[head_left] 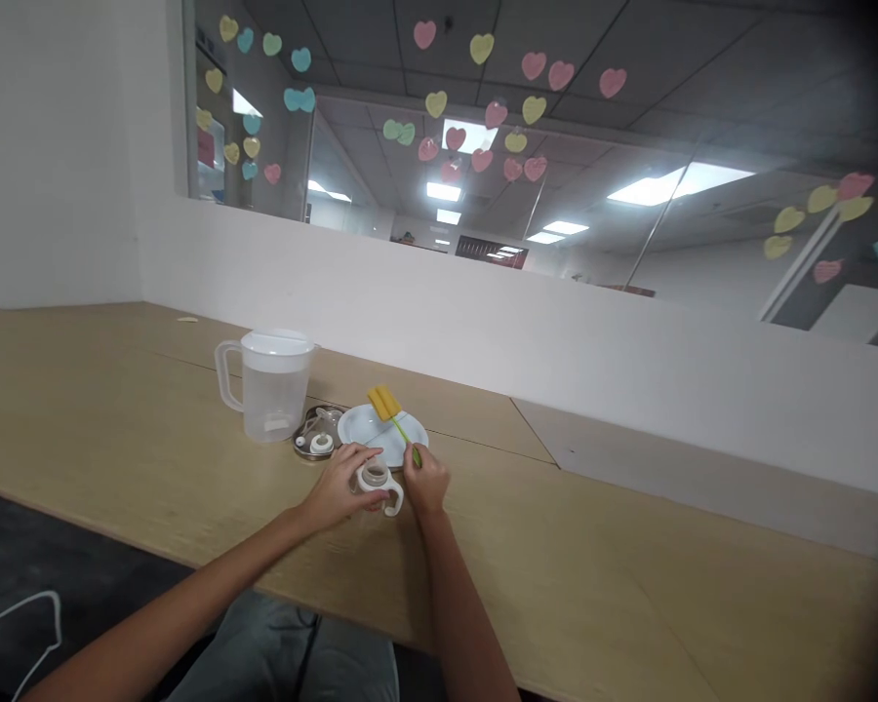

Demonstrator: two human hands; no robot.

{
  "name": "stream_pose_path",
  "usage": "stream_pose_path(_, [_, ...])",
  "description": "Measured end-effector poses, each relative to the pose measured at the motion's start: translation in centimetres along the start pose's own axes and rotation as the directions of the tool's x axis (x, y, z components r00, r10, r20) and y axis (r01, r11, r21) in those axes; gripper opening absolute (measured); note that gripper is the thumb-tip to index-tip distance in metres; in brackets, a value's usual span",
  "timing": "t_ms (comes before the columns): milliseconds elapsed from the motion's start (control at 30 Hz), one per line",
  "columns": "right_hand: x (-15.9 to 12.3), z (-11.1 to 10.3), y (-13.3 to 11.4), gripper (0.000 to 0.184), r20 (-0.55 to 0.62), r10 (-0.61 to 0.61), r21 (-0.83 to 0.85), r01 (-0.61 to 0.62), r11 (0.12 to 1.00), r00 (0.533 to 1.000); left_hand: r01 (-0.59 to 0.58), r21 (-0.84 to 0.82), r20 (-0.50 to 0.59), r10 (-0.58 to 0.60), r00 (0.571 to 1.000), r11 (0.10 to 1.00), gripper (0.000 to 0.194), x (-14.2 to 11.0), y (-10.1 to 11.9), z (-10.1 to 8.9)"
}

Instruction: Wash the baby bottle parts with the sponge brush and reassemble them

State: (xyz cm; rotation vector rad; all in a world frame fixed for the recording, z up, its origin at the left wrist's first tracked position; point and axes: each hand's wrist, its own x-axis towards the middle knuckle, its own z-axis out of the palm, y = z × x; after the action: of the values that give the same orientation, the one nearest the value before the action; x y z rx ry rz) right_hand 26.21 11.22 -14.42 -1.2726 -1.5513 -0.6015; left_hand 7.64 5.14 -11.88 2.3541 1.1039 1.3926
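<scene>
The left hand (340, 486) curls its fingers round the baby bottle (376, 474), between the plate (351, 422) and the tabletop (556, 565) front edge — likely for steadiness. The right hand (425, 478) pinches the sponge brush (385, 402) low, probably for reach.

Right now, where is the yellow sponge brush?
In the head view, the yellow sponge brush is in the right hand, held by its green handle, its sponge end overlapping the far rim of the white dish, right of the pitcher.
</scene>
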Motion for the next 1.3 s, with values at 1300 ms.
stream_pose_path(1300, [-0.3, -0.5, -2.1, 0.022, -0.21, -0.318, -0.01, 0.323, 0.946, 0.924, -0.426, 0.604, 0.227, 0.367, 0.902, 0.674, 0.031, 9.8, -2.2, -8.0])
